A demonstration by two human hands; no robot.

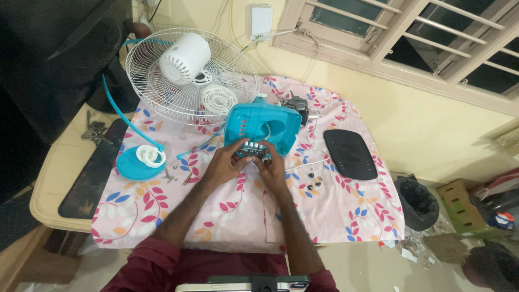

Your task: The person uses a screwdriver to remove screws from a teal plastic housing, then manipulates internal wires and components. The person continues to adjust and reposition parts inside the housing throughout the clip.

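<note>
Teal fan housing (263, 125) is laid open-side up on the bench (54, 173); a small switch block (252, 150) is pinched at its edge by left hand (226, 164) and right hand (272, 167), apparently for alignment.

Brown cardboard box (458, 208) on floor, right of table (open-topped).

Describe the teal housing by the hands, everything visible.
The teal housing is a glossy plastic shell, roughly rectangular with rounded corners, lying open side up on the floral cloth. Its hollow inside shows a white wire and a row of slots on the left wall. The switch block sits at its near edge, held by the left hand and right hand. The fan grille lies just behind it.
</note>
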